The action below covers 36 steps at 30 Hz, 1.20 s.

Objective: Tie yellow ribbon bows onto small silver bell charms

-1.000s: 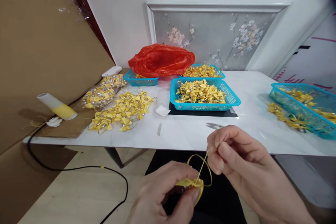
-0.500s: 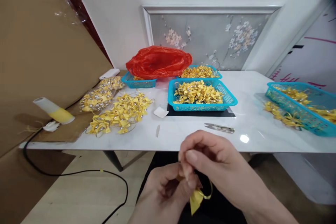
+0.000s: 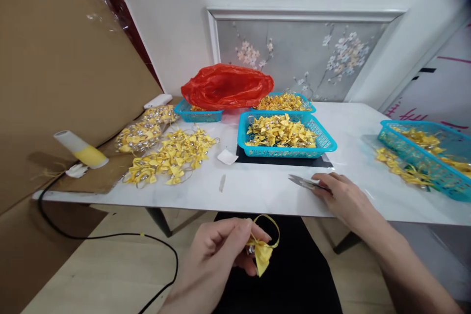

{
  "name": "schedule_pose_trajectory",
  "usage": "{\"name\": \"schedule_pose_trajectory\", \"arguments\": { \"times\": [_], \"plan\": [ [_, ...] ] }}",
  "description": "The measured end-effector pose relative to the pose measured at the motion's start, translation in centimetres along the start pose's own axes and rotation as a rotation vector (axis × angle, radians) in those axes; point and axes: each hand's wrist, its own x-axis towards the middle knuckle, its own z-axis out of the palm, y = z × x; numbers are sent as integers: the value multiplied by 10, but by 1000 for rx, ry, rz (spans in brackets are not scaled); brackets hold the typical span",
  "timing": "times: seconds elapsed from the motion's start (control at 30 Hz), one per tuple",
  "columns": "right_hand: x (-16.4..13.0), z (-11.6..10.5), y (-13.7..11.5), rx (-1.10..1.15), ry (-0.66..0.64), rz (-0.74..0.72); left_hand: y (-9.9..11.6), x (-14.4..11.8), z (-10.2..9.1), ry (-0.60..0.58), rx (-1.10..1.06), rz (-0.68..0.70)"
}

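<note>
Where the right hand (image 3: 340, 196) covers the snips (image 3: 303, 182) on the table (image 3: 257, 191), grip is indeterminate; left hand (image 3: 217, 255) fingers pinch a looped yellow bow (image 3: 262, 250) below the table edge.

We note the snips (image 3: 306, 183) on the table (image 3: 265, 191), under our right hand (image 3: 344, 198), before the middle basket (image 3: 287, 135). Our left hand (image 3: 217, 255) holds the bow (image 3: 262, 250) below the table edge. A loose bow pile (image 3: 171, 154) lies left of that basket; another basket (image 3: 427, 154) sits far right.
</note>
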Motion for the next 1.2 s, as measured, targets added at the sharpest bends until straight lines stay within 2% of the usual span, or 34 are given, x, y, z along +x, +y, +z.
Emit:
{"name": "schedule_pose_trajectory", "arguments": {
  "times": [0.13,0.23,0.33,0.43,0.5,0.63,0.77,1.2],
  "plan": [
    [-4,-7,-17,85,-69,-71,2,-1,0,-55,26,-6],
    [-20,-30,-46,217,-159,-160,4,-1,1,-83,13,-19],
    [-42,-58,-76,359,-345,-289,6,0,2,-82,1,-9],
    [-53,-71,-96,379,-464,-327,7,1,5,-97,-24,4],
    [-52,-71,-102,405,-494,-279,8,1,7,-102,-31,9],
    [-40,-61,-108,446,-445,-190,12,-1,10,-75,21,0],
    [-34,-54,-111,436,-431,-191,17,-1,12,-10,50,-32],
    [-37,-47,-117,465,-434,-187,14,0,15,-14,132,-56]
  ]
}}
